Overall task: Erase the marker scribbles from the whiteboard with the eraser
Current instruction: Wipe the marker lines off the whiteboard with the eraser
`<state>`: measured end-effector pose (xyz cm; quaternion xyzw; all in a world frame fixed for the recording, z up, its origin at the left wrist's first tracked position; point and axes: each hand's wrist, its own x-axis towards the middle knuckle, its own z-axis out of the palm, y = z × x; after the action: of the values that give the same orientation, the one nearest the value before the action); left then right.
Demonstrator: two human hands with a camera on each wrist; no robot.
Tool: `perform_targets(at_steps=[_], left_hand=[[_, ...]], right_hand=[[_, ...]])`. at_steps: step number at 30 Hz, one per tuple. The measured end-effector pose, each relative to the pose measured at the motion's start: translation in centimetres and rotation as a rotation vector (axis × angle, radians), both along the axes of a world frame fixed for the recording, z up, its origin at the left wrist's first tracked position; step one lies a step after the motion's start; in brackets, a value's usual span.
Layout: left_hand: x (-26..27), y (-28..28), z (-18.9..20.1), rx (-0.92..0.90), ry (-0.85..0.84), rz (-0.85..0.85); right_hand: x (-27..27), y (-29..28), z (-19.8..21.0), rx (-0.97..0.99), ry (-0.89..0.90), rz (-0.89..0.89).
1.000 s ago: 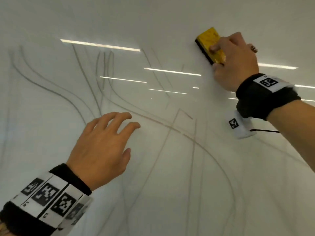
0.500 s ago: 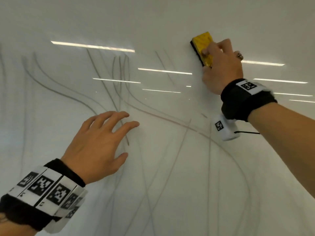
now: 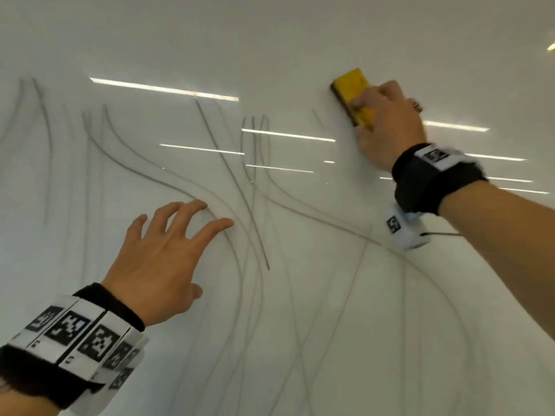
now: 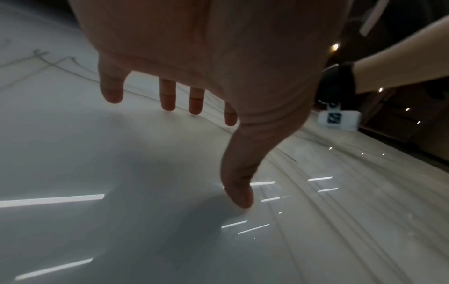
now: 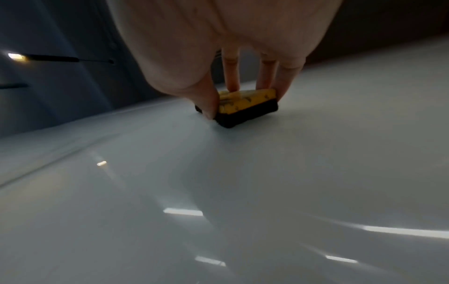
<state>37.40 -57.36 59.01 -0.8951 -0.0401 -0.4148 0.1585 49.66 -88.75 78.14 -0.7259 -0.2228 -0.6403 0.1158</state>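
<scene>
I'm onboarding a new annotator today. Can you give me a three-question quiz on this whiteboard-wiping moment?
1. True or false: the right hand grips the eraser.
2. Which part of the eraser meets the whiteboard? A) yellow back B) black pad C) neither, it is lifted off
3. Fill in: the left hand has its fingers ____ and holds nothing.

Key
1. True: thumb on one side, fingers on the other in the right wrist view.
2. B: the black pad lies on the board.
3. Spread: the fingertips reach the board among the scribbles.
</scene>
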Motion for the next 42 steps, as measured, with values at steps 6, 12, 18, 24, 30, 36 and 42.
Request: perform_targets(at_steps=[6, 12, 18, 24, 30, 36, 42], left_hand=[[0.6, -0.2, 0.0, -0.017, -0.029, -0.035], [1.1, 0.8, -0.4, -0.054, -0.055, -0.083], [1.2, 1.3, -0.7, -0.079, -0.106, -0.166], [1.2, 1.9, -1.1, -0.083, -0.119, -0.215], [1.2, 2.0, -1.3, -0.07, -0.106, -0.208], [1.2, 1.9, -1.2, -0.056, -0.095, -0.209], [1.4, 2.4, -1.4, -0.05, -0.093, -0.221]], right_hand=[[-0.7, 2.6, -5.6, -0.525, -0.13, 0.084], [-1.0, 2.3, 1.7, 0.028, -0.019, -0.029], [-1.7, 9.4, -11.1, -0.577, -0.179, 0.148], [-1.5, 7.2, -0.3, -0.165, -0.084, 0.036], [-2.6, 13.1, -7.6, -0.366, -0.136, 0.129], [-2.4, 9.8, -1.1, -0.351, -0.105, -0.004], [-3.7, 14.2, -4.2, -0.269, -0.06, 0.097]])
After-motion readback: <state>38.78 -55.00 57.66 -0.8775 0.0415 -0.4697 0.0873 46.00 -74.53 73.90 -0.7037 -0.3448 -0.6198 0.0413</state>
